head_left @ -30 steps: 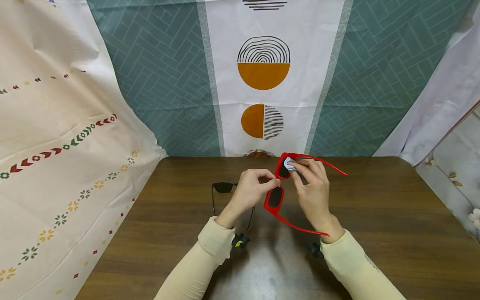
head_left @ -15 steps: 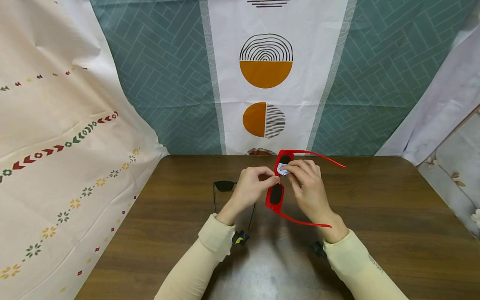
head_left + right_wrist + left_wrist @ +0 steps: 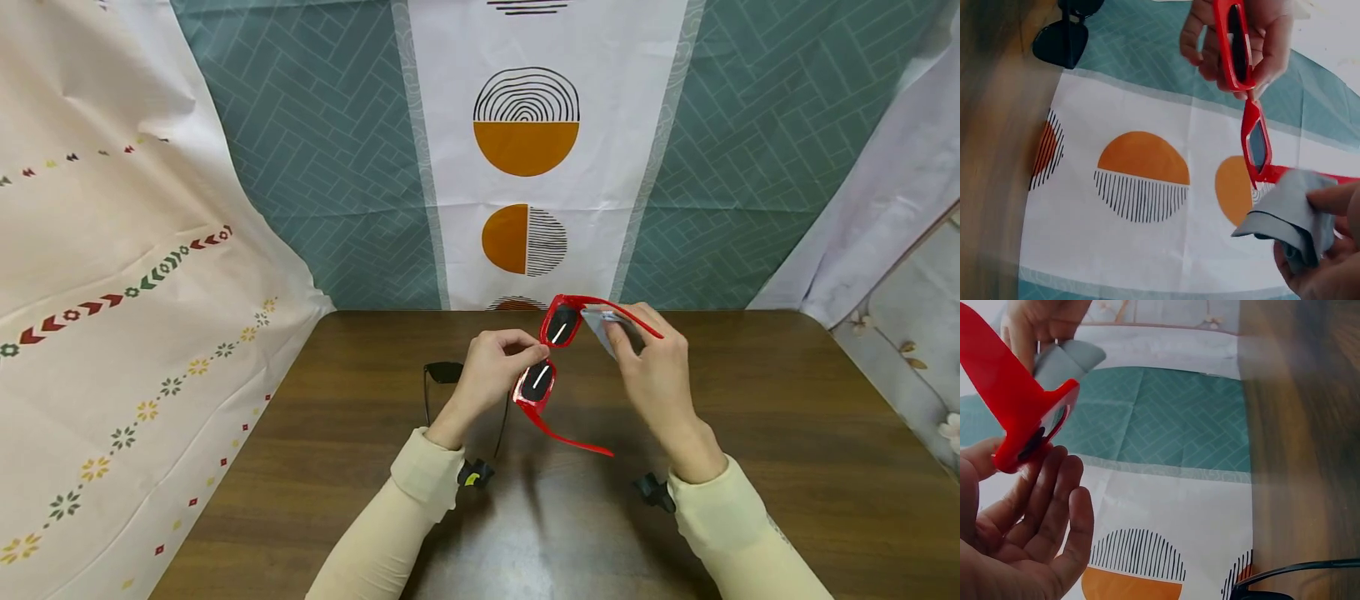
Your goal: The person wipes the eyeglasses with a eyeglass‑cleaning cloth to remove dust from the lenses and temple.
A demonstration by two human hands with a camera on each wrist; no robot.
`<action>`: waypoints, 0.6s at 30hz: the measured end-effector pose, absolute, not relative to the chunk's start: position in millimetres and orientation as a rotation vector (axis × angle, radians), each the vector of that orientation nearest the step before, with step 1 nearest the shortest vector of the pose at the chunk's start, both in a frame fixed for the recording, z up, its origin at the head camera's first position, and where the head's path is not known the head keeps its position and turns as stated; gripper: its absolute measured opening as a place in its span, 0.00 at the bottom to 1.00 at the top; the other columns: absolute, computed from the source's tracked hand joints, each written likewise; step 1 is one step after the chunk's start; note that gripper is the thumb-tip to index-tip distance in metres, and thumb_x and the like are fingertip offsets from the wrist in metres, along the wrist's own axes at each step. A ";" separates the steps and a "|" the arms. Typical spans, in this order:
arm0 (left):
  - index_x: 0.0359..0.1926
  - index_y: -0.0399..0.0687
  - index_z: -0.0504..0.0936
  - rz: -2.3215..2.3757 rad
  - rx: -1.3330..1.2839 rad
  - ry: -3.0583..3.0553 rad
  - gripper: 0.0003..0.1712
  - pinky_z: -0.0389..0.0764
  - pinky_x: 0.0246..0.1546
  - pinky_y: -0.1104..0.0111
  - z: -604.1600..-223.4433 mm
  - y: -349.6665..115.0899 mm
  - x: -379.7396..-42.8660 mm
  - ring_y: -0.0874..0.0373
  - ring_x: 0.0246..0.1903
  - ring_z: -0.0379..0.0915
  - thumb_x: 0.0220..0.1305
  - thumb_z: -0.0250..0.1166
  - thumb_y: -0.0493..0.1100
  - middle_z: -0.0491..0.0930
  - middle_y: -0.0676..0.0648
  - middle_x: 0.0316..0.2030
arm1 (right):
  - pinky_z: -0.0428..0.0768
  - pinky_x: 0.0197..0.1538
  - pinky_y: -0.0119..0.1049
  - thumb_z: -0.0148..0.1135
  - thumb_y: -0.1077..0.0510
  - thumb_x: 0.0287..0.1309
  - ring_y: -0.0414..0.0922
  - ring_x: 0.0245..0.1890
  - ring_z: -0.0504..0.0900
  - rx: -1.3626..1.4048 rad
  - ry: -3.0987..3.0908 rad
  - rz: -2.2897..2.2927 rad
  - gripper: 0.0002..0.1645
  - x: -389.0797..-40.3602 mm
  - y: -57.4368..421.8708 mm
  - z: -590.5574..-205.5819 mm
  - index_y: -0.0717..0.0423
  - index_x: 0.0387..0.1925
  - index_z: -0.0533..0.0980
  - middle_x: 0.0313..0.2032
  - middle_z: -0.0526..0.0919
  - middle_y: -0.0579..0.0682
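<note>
Red-framed sunglasses (image 3: 534,383) with dark lenses are held up above the table, both temples unfolded toward the right. My left hand (image 3: 495,371) pinches them at the bridge between thumb and fingers. A folded grey-blue cloth (image 3: 1300,215) is gripped in my right hand (image 3: 660,367), thumb on one side and fingers on the other. In the head view that hand is beside the upper temple, with the cloth just right of the upper lens and apart from it. The left wrist view shows the cloth (image 3: 1069,362) beyond the red frame.
Black sunglasses (image 3: 444,372) lie on the wooden table (image 3: 337,467) to the left, partly hidden behind my left hand and wrist. A patterned curtain (image 3: 337,167) hangs along the back edge, and a cream cloth with printed flowers (image 3: 150,333) hangs at the left.
My right hand has drawn the cloth off the upper lens, moving it right. The red sunglasses have shifted slightly left and turned, so their lenses now catch the light. The left hand keeps its pinch.
</note>
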State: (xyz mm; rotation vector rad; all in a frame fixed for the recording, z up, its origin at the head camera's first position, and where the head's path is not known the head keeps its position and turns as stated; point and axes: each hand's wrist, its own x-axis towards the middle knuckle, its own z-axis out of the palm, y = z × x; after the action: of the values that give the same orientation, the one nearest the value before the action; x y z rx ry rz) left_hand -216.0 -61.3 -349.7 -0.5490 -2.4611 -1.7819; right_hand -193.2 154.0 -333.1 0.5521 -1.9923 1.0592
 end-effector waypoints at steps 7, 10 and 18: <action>0.37 0.41 0.91 -1.821 -0.559 -2.454 0.10 0.88 0.30 0.59 -350.9 -60.2 -213.8 0.49 0.26 0.83 0.68 0.68 0.43 0.88 0.46 0.30 | 0.79 0.48 0.34 0.67 0.77 0.57 0.56 0.37 0.82 0.611 -1.881 0.911 0.14 -194.9 141.3 -346.1 0.67 0.46 0.84 0.37 0.86 0.59; 0.39 0.40 0.91 -1.783 -0.610 -2.474 0.11 0.88 0.32 0.56 -351.2 -59.5 -212.8 0.54 0.27 0.82 0.69 0.68 0.44 0.88 0.48 0.31 | 0.77 0.42 0.47 0.69 0.76 0.56 0.58 0.36 0.80 0.700 -1.890 0.731 0.15 -196.7 134.7 -355.5 0.67 0.46 0.84 0.37 0.85 0.60; 0.38 0.44 0.90 -1.681 -0.759 -2.495 0.09 0.87 0.33 0.57 -350.0 -56.2 -211.5 0.47 0.30 0.84 0.71 0.69 0.45 0.87 0.51 0.31 | 0.72 0.45 0.55 0.71 0.72 0.57 0.63 0.44 0.78 0.653 -1.931 0.621 0.17 -198.9 131.8 -364.4 0.65 0.50 0.85 0.43 0.84 0.61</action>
State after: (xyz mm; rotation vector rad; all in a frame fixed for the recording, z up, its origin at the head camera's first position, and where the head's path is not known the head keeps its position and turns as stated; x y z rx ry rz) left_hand -211.5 -56.2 -350.0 -0.7588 -2.4953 -1.6813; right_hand -198.9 131.8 -364.4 0.6534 -1.9315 0.6207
